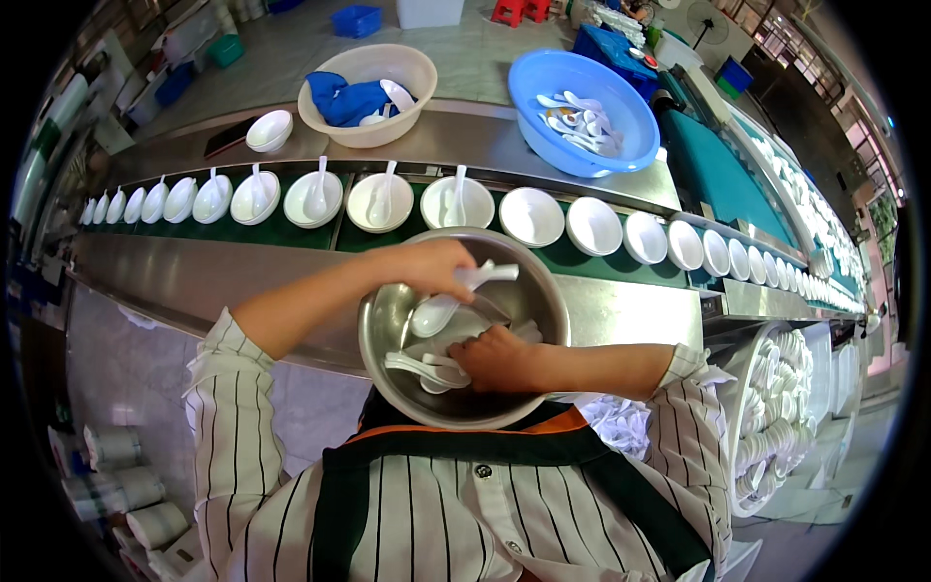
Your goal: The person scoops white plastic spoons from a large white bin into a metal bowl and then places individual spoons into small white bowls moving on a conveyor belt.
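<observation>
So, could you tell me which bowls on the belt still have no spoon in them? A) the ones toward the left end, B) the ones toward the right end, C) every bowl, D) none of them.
B: the bowls toward the right end of the belt are empty, while the bowls toward the left each hold a white spoon.

I'm seeing a shiny round steel bowl, glossy white plastic spoons, smooth glossy white bowls, brushed metal counter
</observation>
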Tool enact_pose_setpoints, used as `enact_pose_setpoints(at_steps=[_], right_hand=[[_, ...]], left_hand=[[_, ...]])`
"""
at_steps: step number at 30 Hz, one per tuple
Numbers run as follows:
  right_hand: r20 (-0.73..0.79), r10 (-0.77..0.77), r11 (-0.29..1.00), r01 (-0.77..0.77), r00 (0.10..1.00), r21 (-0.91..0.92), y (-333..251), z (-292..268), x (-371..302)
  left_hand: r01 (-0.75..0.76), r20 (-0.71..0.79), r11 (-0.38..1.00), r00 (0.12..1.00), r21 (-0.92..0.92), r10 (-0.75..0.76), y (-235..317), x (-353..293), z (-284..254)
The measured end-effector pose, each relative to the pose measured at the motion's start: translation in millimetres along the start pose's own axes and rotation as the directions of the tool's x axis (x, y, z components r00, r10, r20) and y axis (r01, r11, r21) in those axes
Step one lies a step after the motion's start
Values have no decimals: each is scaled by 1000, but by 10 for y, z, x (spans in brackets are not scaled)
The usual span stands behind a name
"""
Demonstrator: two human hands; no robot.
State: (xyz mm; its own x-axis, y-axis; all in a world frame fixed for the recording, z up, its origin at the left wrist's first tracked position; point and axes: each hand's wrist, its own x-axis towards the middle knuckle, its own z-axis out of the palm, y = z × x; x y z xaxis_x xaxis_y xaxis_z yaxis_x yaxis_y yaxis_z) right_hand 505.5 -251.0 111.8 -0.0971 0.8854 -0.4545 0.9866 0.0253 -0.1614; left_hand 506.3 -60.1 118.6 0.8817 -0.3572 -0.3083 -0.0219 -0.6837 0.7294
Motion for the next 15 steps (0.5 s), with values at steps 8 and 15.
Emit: enact_pose_setpoints(at_steps=[8, 15], right_hand=[[-56, 108, 880, -69, 993, 470, 114, -431, -329], [-429, 541, 670, -62, 723, 740, 702, -538, -684]], left_hand=[[-164, -571, 882, 809, -443, -137, 91, 492, -754], [101, -537, 927, 790, -362, -296, -753, 960, -680]])
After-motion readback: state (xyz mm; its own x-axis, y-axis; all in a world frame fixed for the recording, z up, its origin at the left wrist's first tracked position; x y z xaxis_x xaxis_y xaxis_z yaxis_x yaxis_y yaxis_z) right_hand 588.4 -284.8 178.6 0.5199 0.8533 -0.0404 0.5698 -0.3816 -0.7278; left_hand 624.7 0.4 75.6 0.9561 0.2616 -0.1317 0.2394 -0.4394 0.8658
